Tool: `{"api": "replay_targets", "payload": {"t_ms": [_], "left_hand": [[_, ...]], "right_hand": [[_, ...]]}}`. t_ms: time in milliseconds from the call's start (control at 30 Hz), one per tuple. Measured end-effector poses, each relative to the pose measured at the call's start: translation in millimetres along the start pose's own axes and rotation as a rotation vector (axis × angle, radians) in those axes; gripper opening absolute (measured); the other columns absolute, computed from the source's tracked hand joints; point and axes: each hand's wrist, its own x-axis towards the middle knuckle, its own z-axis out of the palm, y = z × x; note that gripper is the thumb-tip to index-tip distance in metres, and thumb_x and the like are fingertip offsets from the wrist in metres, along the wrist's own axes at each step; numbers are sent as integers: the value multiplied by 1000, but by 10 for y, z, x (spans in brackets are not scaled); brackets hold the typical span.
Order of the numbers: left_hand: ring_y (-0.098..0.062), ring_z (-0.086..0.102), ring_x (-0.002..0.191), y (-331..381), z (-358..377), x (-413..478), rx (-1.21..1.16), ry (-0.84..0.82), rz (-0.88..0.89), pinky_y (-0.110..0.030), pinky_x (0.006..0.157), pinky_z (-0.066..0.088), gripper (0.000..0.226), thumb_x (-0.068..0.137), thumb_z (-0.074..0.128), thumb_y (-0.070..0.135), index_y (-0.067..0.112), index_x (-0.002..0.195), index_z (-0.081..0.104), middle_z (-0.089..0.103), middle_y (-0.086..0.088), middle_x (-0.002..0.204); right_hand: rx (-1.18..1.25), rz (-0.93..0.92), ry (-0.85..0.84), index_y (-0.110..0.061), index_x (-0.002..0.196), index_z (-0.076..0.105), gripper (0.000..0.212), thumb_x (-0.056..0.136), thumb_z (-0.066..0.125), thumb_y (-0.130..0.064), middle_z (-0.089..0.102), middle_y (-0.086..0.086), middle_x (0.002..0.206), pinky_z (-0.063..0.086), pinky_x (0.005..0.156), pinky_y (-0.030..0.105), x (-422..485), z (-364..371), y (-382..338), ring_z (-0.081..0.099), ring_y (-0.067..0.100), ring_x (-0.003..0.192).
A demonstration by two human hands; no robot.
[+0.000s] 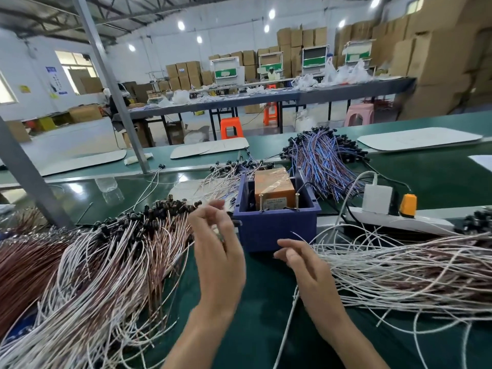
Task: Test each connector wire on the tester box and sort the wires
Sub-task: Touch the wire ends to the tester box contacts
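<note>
Right in front of both hands sits the blue tester box (277, 230), open-topped, with an orange unit (274, 187) inside and two metal posts (261, 202) standing at its near wall. My left hand (218, 251) is raised just left of the box, its fingers (206, 209) loosely curled and blurred; something thin glints between them, but I cannot tell whether they have a wire. My right hand (306, 267) hovers just below the box's near face, fingers (288, 245) half bent. A single white wire (286, 323) trails out from under it, and whether it is pinched I cannot tell either.

Left of the left fingers lies a deep heap of pink-and-white wires (111, 251) with black connectors. Right of the right fingers the white wires (399, 265) fan out, touching the box's corner. Beyond the box, blue wires (322, 161) pile up.

My worry is tangling. Drawing one lead from either heap could drag its neighbours along and mix the sorted lots. A loop could also catch a post and tip or slide the box. Farther right, the power strip (394, 222) lies half under stray leads, so a hard tug could shift it.

Free table (253, 328) is only the green strip between my forearms. A frame upright (29, 179) closes the far left.
</note>
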Motion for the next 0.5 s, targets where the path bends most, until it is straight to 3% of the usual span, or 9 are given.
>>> {"api": "replay_targets", "payload": {"t_ms": [67,200,300,433,500], "left_hand": [[-14,62,103,83,151,-339,-35,-132,73,-23,82,51,6,105,37,30,37,105,38,54,15,119],[-7,58,109,42,276,-782,33,-351,232,-32,80,52,4,105,40,27,25,108,41,50,12,125],[-3,50,116,9,281,-829,128,-335,327,-30,85,48,11,106,37,31,22,107,43,47,10,128],[-11,55,108,-11,262,-753,178,-261,330,-31,82,51,16,106,37,37,24,109,47,46,10,127],[-11,55,111,-56,242,-717,200,-244,308,-29,86,48,15,105,38,37,24,108,47,45,13,126]], "right_hand": [[233,150,-73,-25,115,73,32,106,44,-33,77,2,109,53,96,35,-8,-26,-81,69,22,110],[607,473,-259,-3,123,68,60,88,57,-50,70,16,114,56,86,32,-71,9,-232,66,28,109],[791,582,-298,-4,123,69,64,72,75,-41,65,19,117,48,102,37,-89,43,-230,61,29,113],[934,556,-248,-13,127,69,43,84,65,-8,71,17,113,59,79,33,-40,-15,-193,69,27,98],[876,484,-185,-15,129,66,43,88,61,-6,72,21,114,61,82,37,-5,-39,-175,72,29,100]]}}
